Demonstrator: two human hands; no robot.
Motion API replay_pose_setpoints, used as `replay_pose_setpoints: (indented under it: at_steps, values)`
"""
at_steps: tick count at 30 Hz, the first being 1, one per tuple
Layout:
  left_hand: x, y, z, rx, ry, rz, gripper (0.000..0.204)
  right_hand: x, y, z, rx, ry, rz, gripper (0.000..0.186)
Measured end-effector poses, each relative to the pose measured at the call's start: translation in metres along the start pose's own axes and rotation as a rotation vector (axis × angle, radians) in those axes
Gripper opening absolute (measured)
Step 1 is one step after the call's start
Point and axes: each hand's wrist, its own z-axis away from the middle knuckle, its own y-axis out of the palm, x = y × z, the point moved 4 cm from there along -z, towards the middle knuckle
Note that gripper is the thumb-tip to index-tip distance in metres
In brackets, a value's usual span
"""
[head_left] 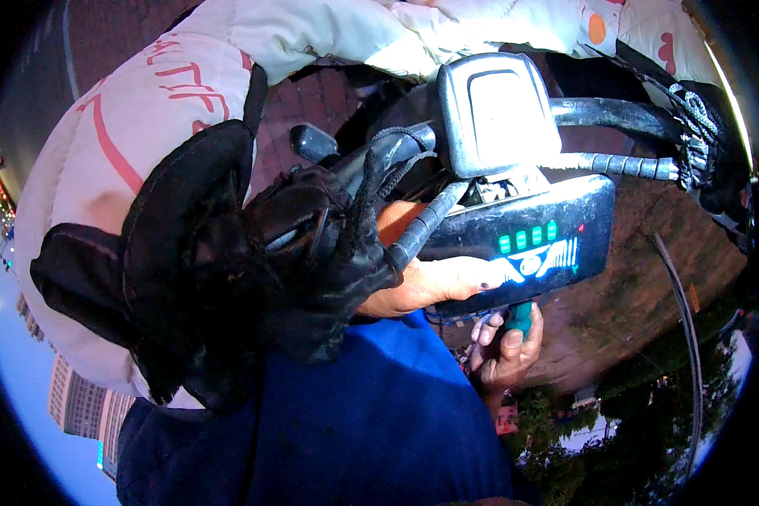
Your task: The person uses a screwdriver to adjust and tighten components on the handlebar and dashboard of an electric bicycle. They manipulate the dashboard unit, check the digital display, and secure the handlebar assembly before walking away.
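Observation:
A black dashboard panel (464, 232) with glowing green lights and a small red one sits tilted at the handlebar. My left hand (430, 282) grips its left end, thumb across the face and a finger behind. Below the panel's lower edge, my right hand (510, 346) pinches a green handle (520, 318) that points up to the panel's underside; the far end of that tool is hidden. A spiral-wrapped cable (430, 223) passes over my left hand. Above the panel stands a brightly lit, square pale housing (502, 114).
A black handlebar muff (202, 253) fills the left, beside a white quilted cover (110, 177) with red markings. The handlebar (616, 114) and another wrapped cable (620, 165) run right. My blue sleeve (371, 413) covers the lower middle. Brick paving (312, 101) shows behind.

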Motion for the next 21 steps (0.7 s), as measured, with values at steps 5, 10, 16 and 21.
replay_pose_setpoints:
  at_steps: [5, 10, 16, 21]
  values:
    - [-0.003, 0.004, 0.003, -0.046, 0.060, 0.018, 0.059, 0.008, -0.001, -0.010, 0.137, 0.140, -0.037, 0.050]
    - [-0.004, -0.003, 0.005, 0.013, -0.025, 0.049, 0.054, -0.001, -0.014, -0.002, 0.230, 0.649, -0.783, 0.043]
    - [-0.003, 0.005, 0.006, 0.005, -0.064, 0.120, 0.047, 0.010, 0.011, -0.012, 0.105, 0.287, -0.305, 0.037]
    - [0.001, 0.006, 0.004, -0.012, -0.090, 0.170, 0.041, 0.000, -0.005, -0.012, -0.003, -0.093, 0.146, 0.043]
